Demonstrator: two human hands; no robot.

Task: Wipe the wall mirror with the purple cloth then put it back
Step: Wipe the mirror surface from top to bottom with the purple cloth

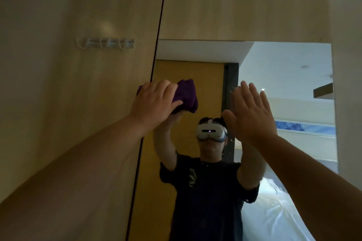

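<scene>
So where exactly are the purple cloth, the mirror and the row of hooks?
purple cloth (187, 94): head view, on the bunched fabric right of the fingers.
mirror (284, 76): head view, on bare glass near its top right.
row of hooks (106, 43): head view, on the middle hook.

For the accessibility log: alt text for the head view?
A person's left hand presses a bunched purple cloth against the upper left of a frameless wall mirror, while the open right hand rests flat on the glass. Clear plastic hooks hang on the light wooden wall panel beside it.
</scene>
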